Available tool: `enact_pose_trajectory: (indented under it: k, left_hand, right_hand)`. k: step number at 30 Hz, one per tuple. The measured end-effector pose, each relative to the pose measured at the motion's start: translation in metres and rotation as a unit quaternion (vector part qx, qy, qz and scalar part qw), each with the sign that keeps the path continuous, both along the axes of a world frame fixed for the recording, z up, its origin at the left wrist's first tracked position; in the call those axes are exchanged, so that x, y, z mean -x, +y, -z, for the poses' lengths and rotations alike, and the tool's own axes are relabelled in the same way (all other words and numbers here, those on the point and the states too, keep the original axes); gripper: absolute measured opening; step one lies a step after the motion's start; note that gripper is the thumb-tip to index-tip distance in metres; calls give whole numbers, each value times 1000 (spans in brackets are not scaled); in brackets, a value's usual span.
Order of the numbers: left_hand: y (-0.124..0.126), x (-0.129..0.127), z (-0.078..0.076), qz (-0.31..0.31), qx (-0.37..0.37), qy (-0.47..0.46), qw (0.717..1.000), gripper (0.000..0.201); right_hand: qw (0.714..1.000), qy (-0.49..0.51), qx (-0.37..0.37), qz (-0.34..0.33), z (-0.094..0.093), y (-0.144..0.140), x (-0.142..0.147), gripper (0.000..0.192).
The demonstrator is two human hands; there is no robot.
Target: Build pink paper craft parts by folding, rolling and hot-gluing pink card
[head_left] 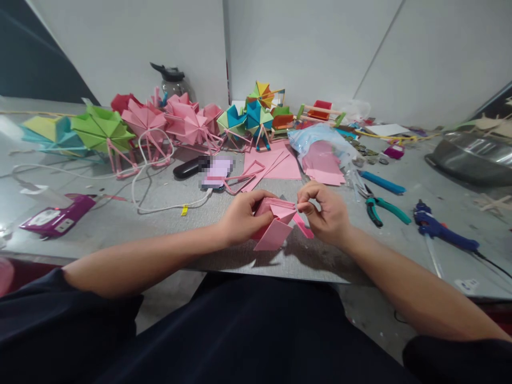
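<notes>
Both hands hold a folded pink paper piece [276,224] just above the grey table's near edge. My left hand [242,216] grips its left side, fingers curled around the stacked folds. My right hand [326,210] pinches the top right corner of the folds between thumb and fingertips. A pink flap hangs down below the hands, and a pink strip [304,226] sticks out under the right hand.
Pink paper sheets [276,162] and a plastic bag of pink paper [322,152] lie beyond the hands. Finished paper pinwheel models, pink [188,125], green [100,128] and multicoloured [248,117], line the back. Green pliers [380,208], a blue cutter [382,183], a blue glue gun [440,229] and a metal bowl [476,157] lie right; a phone [216,172] and purple packet [56,216] left.
</notes>
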State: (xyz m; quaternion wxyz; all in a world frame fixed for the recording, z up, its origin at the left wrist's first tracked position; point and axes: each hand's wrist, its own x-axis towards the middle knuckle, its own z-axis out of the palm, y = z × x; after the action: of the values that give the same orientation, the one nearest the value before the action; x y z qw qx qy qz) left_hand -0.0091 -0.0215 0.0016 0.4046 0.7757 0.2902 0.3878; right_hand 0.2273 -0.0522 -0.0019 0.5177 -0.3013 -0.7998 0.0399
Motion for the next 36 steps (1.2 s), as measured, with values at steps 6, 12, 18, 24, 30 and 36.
enact_pose_trajectory:
  k: [6, 12, 18, 24, 30, 36]
  left_hand:
    - [-1, 0, 1, 30, 32, -20, 999, 22]
    - [0, 0, 3, 31, 36, -30, 998, 21]
    - [1, 0, 4, 24, 22, -17, 999, 21]
    - [-2, 0, 2, 22, 5, 2, 1000, 18]
    - [-2, 1, 3, 29, 26, 15, 999, 21]
    - [-4, 1, 1, 48, 33, 3, 998, 19]
  right_hand:
    - [999, -13, 8, -35, -5, -4, -1, 35]
    - [996, -61, -26, -56, -8, -8, 0, 19]
    - [993, -96, -20, -63, -5, -8, -2, 30]
    - [991, -101, -14, -88, -6, -7, -3, 41]
    - [985, -125, -1, -116, -2, -4, -5, 51]
    - [984, -131, 28, -116, 3, -1, -2, 77]
